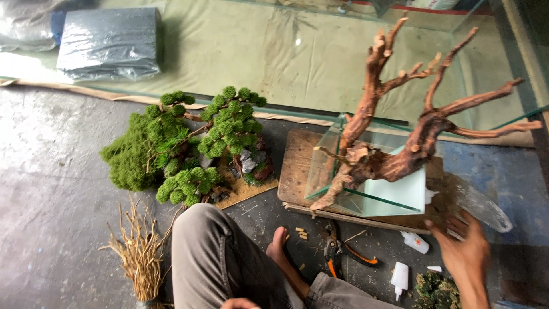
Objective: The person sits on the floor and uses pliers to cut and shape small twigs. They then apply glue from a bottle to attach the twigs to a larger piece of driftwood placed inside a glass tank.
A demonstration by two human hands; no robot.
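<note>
In the head view, your right hand [464, 249] was stretched out over the right end of the worn wooden board [294, 166], fingers spread and loosely open, gripping nothing; its fingertips lay just beside a crumpled sheet of clear plastic film [480, 206] at the board's corner, though you could not tell from this blurred shot whether they touched it. Your left hand [239, 303] showed only as a sliver at the bottom edge, near your grey-trousered knee [211, 257], so how far it was open could not be told. On the board stood a small clear glass tank [372, 189], and a branching piece of reddish-brown driftwood [394, 143] rested in it, its limbs rising well above the rim. Left of the board sat a miniature tree of green moss clumps on a cardboard base [206, 143]. A bundle of dry straw-coloured roots [140, 257] lay by your knee. On the dark floor in front of the board were orange-handled pliers [343, 252] beside your bare foot [277, 243], two small white glue bottles [400, 277], and a dark mossy clump [434, 292] under your right wrist.
</note>
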